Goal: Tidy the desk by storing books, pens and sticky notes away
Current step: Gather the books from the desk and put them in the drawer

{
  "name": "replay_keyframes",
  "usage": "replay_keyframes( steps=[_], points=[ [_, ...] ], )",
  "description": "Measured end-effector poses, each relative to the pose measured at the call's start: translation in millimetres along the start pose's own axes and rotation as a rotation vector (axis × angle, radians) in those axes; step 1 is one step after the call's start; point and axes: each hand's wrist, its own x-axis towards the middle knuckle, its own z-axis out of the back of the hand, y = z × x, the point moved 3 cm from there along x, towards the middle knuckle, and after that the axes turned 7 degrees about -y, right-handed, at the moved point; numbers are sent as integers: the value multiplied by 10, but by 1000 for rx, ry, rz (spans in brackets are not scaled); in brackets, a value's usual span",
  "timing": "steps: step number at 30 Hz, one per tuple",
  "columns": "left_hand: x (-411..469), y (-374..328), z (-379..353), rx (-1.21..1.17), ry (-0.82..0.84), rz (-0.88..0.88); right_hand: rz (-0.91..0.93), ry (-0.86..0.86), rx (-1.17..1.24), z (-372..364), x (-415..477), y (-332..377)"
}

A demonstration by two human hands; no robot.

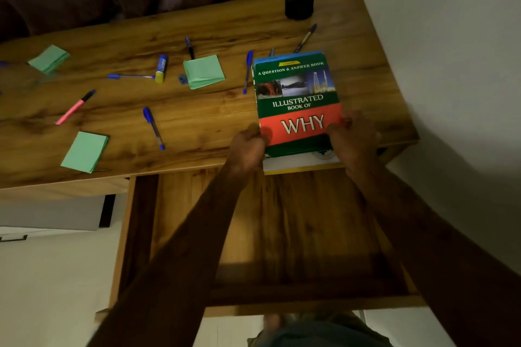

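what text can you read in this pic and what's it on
"A QUESTION & ANSWER BOOK": top of the book cover.
"ILLUSTRATED BOOK OF": green band on the same cover.
"WHY": red band below that.
Yellow tag at the cover's top edge: too small to read.
Glue stick label: blurred, unreadable.

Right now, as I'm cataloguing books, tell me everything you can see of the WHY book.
The WHY book has a green cover, a red band, white lettering and three small photos. It lies flat atop other books at the desk edge, above an open drawer. The left hand and right hand grip its near corners.
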Motion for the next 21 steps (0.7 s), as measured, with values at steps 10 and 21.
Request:
replay_keyframes(
  steps=[10,21],
  points=[
    [73,-34,-76,-89,-36,38,-55,98,116,100,-36,72],
    [-370,143,166,-157,31,-137,-275,394,365,299,-384,-57]
  ],
)
